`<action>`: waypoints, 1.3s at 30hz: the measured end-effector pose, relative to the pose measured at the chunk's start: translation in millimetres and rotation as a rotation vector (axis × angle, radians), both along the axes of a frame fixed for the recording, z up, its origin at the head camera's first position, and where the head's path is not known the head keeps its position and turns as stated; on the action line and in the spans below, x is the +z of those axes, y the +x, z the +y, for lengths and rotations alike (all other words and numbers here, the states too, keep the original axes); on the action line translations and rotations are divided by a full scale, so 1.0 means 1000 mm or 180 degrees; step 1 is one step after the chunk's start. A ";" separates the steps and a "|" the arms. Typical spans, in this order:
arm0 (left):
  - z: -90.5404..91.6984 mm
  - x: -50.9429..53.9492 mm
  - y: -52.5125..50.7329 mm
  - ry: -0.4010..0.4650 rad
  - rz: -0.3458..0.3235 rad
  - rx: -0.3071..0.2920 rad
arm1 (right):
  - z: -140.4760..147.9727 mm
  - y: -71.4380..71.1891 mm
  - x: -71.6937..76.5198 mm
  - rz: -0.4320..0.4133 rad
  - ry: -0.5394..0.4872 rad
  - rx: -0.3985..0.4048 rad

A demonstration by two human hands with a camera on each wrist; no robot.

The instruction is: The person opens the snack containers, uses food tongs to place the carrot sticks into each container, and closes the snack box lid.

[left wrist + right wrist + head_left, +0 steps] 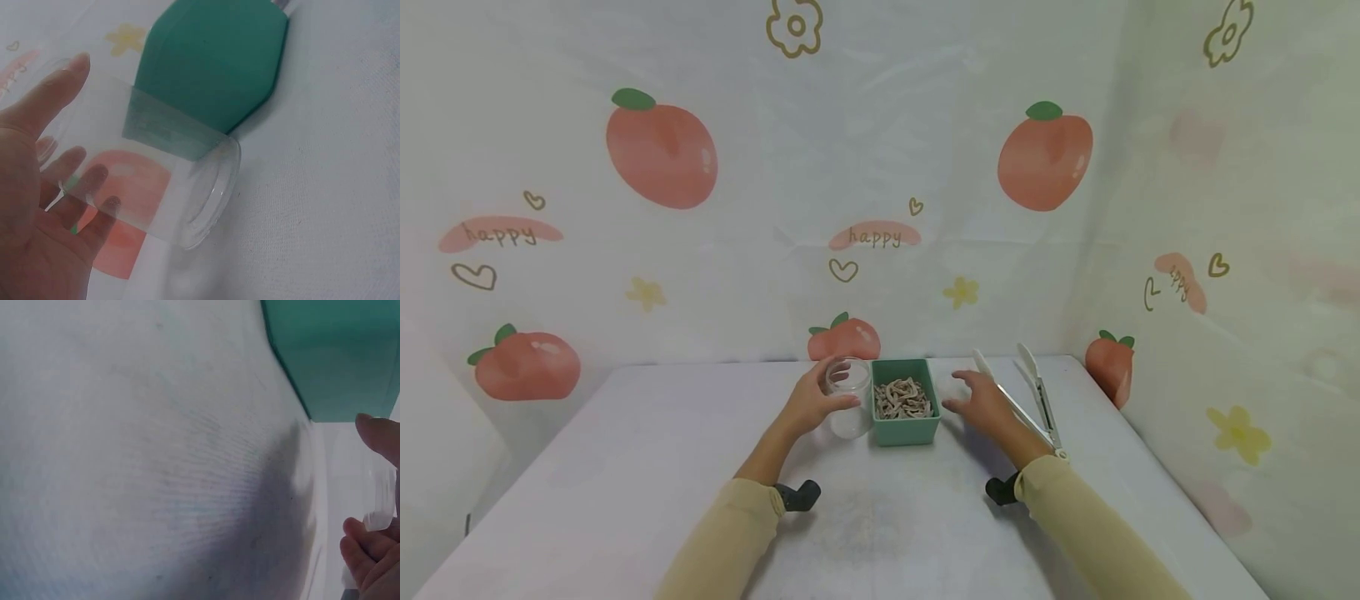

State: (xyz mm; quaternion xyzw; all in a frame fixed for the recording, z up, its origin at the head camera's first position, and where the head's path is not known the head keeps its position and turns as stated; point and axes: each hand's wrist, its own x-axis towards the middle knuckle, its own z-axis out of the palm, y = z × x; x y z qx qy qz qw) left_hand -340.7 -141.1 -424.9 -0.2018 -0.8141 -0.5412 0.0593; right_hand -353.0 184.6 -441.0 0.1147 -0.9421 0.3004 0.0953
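My left hand (814, 400) grips a clear plastic jar (849, 408), thumb on one side and fingers round the other. The jar stands upright, its round rim upward, just left of a green rectangular box (905, 432). Inside the box lie many greyish-brown curled strips (902, 400); their kind is unclear. To the right of the box is my right hand (988, 407), apart from it. In the right wrist view a clear round piece, seemingly a lid (379, 497), sits between its thumb and fingers. In the left wrist view the jar (156, 169) tapers across the palm.
A pair of metal tongs (1047, 408) with pale tips lies spread on the white table (625, 467), beyond and right of my right hand. A patterned cloth wall (880, 150) rises behind the table, and another stands along the right side.
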 end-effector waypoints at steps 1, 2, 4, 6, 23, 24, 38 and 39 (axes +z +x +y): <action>0.000 0.000 0.000 0.0004 -0.0011 0.0005 | 0.000 0.000 0.000 -0.0020 0.0055 -0.0021; 0.000 0.000 0.000 0.0012 -0.0017 0.0001 | 0.000 0.000 -0.001 -0.0051 0.0093 -0.0052; 0.000 0.000 0.000 0.0006 -0.0004 -0.0020 | -0.001 0.000 -0.001 -0.0150 0.0134 -0.0117; 0.000 0.000 0.000 0.0022 -0.0010 -0.0025 | -0.002 0.000 -0.001 -0.0246 0.0153 -0.0163; -0.001 0.000 -0.001 0.0046 -0.0032 -0.0017 | -0.004 0.002 -0.007 -0.0471 0.0248 -0.0143; -0.001 0.000 -0.001 0.0047 -0.0044 -0.0010 | -0.004 0.002 -0.008 -0.0450 0.0264 -0.0142; 0.000 0.000 0.000 0.0036 -0.0095 0.0008 | -0.003 0.007 -0.011 -0.0309 0.0353 -0.0101; 0.000 0.000 0.000 0.0031 -0.0099 0.0010 | -0.002 0.007 -0.011 -0.0294 0.0356 -0.0094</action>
